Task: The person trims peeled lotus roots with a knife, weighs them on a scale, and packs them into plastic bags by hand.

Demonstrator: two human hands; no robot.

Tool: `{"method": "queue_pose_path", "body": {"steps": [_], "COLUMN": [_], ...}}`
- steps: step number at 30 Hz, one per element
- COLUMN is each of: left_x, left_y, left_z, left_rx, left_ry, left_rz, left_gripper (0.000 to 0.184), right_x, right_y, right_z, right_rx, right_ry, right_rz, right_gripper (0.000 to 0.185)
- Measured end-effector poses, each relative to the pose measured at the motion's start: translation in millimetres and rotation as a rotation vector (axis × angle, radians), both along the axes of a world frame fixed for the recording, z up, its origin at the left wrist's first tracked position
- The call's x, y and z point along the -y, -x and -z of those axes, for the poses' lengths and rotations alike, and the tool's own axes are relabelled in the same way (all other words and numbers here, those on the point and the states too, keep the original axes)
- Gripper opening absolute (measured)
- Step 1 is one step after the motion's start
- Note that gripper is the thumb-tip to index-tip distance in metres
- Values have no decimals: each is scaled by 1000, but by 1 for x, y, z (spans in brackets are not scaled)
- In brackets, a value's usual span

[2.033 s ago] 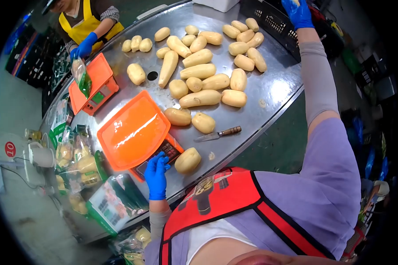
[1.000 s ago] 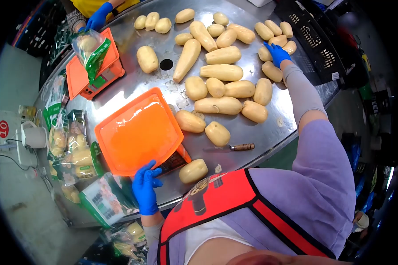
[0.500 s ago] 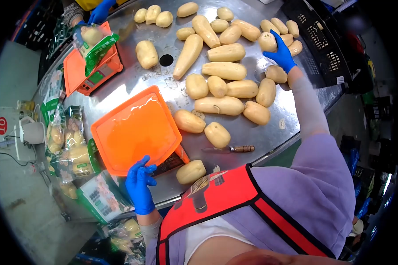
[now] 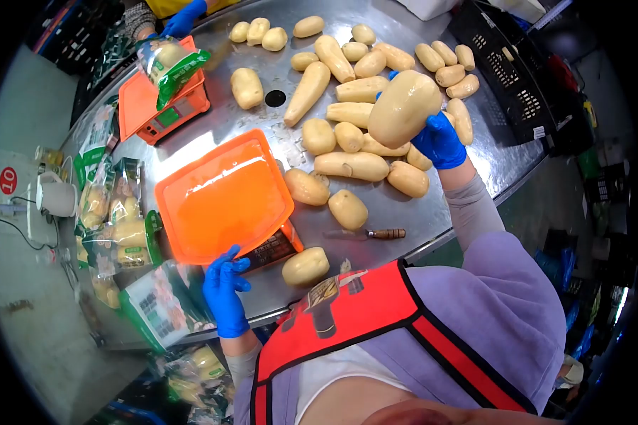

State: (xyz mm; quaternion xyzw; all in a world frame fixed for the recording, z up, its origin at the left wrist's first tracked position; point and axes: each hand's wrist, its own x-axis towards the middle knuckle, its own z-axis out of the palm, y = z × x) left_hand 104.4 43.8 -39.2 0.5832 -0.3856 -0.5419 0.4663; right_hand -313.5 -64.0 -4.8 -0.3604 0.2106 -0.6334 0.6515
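Observation:
My right hand (image 4: 443, 145), in a blue glove, is closed around a thick peeled lotus root (image 4: 405, 110) and holds it above the metal table. Its fingers are partly hidden behind the root. My left hand (image 4: 227, 294), also gloved in blue, holds nothing; its fingers are apart beside the near edge of the orange tray (image 4: 223, 198) on a scale. A single lotus root (image 4: 306, 267) lies close to that scale. More peeled lotus roots (image 4: 352, 166) are spread under and around my right hand. Nearby, a wooden-handled knife (image 4: 386, 234) rests by the table's front edge.
Bagged lotus roots (image 4: 127, 237) line the left side, near a printed bag (image 4: 170, 304). Across the table, a co-worker's gloved hand (image 4: 184, 19) is near a bag (image 4: 181, 78) on a second orange scale (image 4: 138, 106). A black crate (image 4: 507, 71) stands at the right.
My right hand has lifted a lotus root off the far right of the table and brought it nearer and leftward. My left hand stays beside the orange tray. The view has shifted slightly.

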Motion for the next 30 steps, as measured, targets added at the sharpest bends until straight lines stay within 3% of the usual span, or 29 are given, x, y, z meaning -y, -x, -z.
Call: {"method": "queue_pose_path", "body": {"steps": [1,3,4,5,7,8,9,11,13,15,17,19,21,23,25,30], "left_x": [-3,-10,-13,-13,-10,-12,-11,-3,12,26,42,46,48,56,58,59], "left_y": [-4,-10,-12,-12,-2,4,10,28,52,75,88,85,65,56,47,46], "left_z": [3,8,10,10,2,-2,-1,4,-5,-10,-2,-4,-8,-5,-3,-8], "left_rx": [2,6,-9,-26,-8,20,22,-35,29,-55,-284,-143,-857,-968,-1385,-1326], "left_ry": [5,10,14,21,43,46,42,221,254,312,354,495,60,100,33,-11], "left_rz": [1,-3,-13,-21,-30,-34,-33,64,216,287,264,142,52,36,191,104], "left_gripper": [26,27,26,25,25,27,27,37,58,75,83,72,70,73,73,76], "right_x": [4,15,19,22,22,12,5,-4,-14,-23,-31,-42,-50,-51,-49,-45], "right_y": [4,18,0,0,-12,-35,-54,-90,-129,-157,-179,-188,-190,-185,-187,-185], "right_z": [7,33,34,44,71,60,55,49,34,35,26,17,-2,-15,-16,0], "right_rx": [-2,-608,-967,-1557,-1129,-742,-625,-753,-697,-695,-835,-924,-453,-378,-448,-501], "right_ry": [5,-96,150,317,131,-37,-114,-127,-82,-102,64,89,-57,-76,-29,-91], "right_rz": [-5,180,467,694,582,437,358,294,237,186,124,82,-113,-209,-190,-187], "right_gripper": [58,64,67,68,79,77,81,81,83,82,78,69,57,46,43,39]}}
